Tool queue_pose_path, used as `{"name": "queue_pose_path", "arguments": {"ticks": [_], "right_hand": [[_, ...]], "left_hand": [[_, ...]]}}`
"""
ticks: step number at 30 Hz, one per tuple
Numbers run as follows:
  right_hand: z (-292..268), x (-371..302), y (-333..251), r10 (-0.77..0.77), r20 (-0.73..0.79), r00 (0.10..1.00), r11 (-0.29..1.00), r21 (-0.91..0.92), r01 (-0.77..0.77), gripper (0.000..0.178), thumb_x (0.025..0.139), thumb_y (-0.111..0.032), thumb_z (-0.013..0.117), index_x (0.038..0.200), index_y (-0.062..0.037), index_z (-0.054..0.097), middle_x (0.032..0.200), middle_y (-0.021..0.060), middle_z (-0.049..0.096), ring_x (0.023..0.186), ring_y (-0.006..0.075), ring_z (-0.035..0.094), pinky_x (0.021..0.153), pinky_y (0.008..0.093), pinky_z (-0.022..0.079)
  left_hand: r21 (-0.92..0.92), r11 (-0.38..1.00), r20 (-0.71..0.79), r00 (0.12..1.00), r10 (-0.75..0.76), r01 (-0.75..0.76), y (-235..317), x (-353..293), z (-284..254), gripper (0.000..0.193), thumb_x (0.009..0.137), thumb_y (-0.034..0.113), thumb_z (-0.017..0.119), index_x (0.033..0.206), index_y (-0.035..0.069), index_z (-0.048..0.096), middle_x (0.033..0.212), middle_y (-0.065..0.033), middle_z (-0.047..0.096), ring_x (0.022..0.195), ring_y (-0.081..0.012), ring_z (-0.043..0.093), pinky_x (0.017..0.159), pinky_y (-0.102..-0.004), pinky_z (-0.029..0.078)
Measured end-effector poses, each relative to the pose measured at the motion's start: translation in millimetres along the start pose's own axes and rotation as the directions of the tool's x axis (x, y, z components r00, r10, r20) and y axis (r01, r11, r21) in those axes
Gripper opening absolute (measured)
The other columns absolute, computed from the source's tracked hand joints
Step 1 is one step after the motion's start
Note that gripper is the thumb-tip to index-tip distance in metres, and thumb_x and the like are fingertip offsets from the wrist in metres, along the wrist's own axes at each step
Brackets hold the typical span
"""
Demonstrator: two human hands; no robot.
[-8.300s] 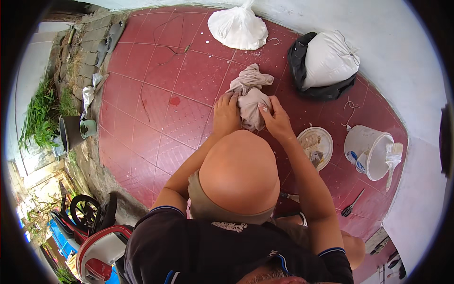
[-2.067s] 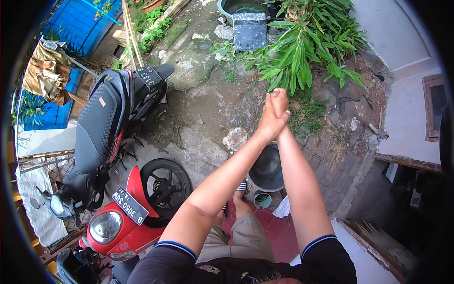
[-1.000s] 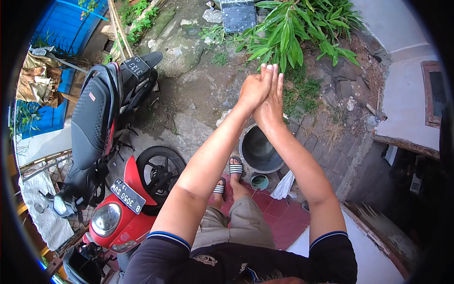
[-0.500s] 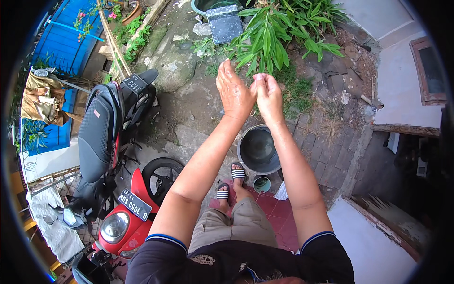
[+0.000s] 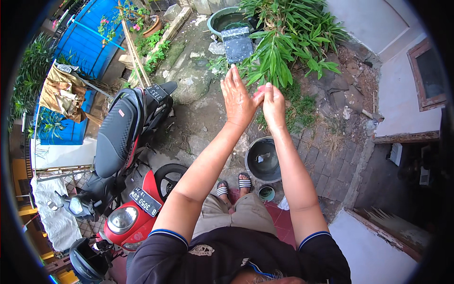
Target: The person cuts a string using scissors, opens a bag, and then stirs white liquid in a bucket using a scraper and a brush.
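We see dirt ground (image 5: 198,118) carrying a scooter (image 5: 127,156) and a grey basin (image 5: 263,160). A small green cup (image 5: 266,193) sits just beside it.

Just beyond the left hand (image 5: 238,98) lies a dark grey slab (image 5: 238,43), and past the right hand (image 5: 273,103) the plant (image 5: 288,42) is bright green. Below the right hand stands a black basin (image 5: 263,160), and nearer the body a small green cup (image 5: 266,193). The sandals (image 5: 233,183) are striped black and white. Well left of the left hand, the scooter (image 5: 125,189) is red with a black seat. Farther left, the wall (image 5: 85,52) is blue and a cloth (image 5: 61,92) is tan. The sleeves (image 5: 163,241) are black with blue trim.
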State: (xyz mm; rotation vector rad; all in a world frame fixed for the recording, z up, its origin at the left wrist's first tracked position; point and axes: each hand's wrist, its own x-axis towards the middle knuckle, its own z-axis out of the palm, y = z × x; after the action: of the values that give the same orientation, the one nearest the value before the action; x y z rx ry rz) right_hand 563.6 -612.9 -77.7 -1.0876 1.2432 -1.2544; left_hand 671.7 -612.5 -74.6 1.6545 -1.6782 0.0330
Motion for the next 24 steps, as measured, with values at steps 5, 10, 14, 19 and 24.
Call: {"name": "queue_pose_path", "arguments": {"ticks": [5, 10, 14, 19, 24], "right_hand": [[11.8, -3.5, -0.8, 0.021, 0.062, 0.998, 0.994, -0.112, -0.014, 0.039, 0.109, -0.030, 0.042, 0.100, 0.0013, 0.063, 0.079, 0.0106, 0.070, 0.072, 0.0181, 0.068, 0.068, 0.0327, 0.055], [20.0, 16.3, 19.4, 0.155, -0.004, 0.988, 0.979, -0.133, -0.154, 0.055, 0.108, -0.042, 0.038, 0.083, 0.0011, 0.062, 0.060, 0.0080, 0.063, 0.055, 0.0182, 0.061, 0.056, 0.0323, 0.048], [53.3, 23.1, 40.6, -0.070, 0.033, 0.997, 0.816, -0.573, 0.076, 0.066, 0.103, -0.053, 0.041, 0.128, 0.0069, 0.052, 0.113, 0.0288, 0.065, 0.110, 0.0441, 0.062, 0.100, 0.0466, 0.046], [104.3, 89.5, 45.0, 0.218, -0.072, 0.973, 0.823, -0.523, -0.223, 0.072, 0.103, -0.053, 0.038, 0.104, 0.0118, 0.068, 0.105, 0.0309, 0.070, 0.104, 0.0427, 0.068, 0.089, 0.0471, 0.052], [193.2, 158.4, 52.0, 0.219, -0.102, 0.970, 0.898, -0.367, -0.242, 0.072, 0.103, -0.055, 0.038, 0.119, 0.0114, 0.061, 0.116, 0.0309, 0.066, 0.113, 0.0423, 0.064, 0.094, 0.0460, 0.050]], "left_hand": [[-0.035, 0.995, 0.068, 0.993, -0.094, 0.096, -6.3, -3.7, -16.7, 0.114, 0.079, 0.047, 0.077, 0.154, -0.007, 0.011, 0.146, -0.0290, 0.034, 0.137, -0.0450, 0.036, 0.116, -0.0586, 0.026], [-0.051, 0.999, 0.140, 0.990, 0.006, 0.001, -24.3, -6.7, -9.2, 0.097, 0.084, 0.035, 0.072, 0.154, -0.006, 0.018, 0.147, -0.0298, 0.033, 0.139, -0.0457, 0.034, 0.116, -0.0600, 0.024], [0.153, 0.962, 0.341, 0.925, 0.164, -0.227, -47.4, 5.0, -6.4, 0.080, 0.091, 0.034, 0.059, 0.151, -0.007, 0.027, 0.156, -0.0315, 0.025, 0.147, -0.0469, 0.021, 0.119, -0.0604, 0.017], [0.105, 0.929, 0.531, 0.810, 0.249, -0.355, -90.9, 33.3, -4.4, 0.070, 0.097, 0.027, 0.042, 0.152, -0.011, 0.022, 0.162, -0.0312, 0.011, 0.152, -0.0460, 0.005, 0.123, -0.0589, 0.005], [0.009, 0.912, 0.586, 0.741, 0.327, -0.410, -180.2, 117.9, -9.5, 0.069, 0.097, 0.027, 0.043, 0.153, -0.009, 0.023, 0.162, -0.0312, 0.012, 0.153, -0.0445, 0.004, 0.123, -0.0579, 0.004]]}}
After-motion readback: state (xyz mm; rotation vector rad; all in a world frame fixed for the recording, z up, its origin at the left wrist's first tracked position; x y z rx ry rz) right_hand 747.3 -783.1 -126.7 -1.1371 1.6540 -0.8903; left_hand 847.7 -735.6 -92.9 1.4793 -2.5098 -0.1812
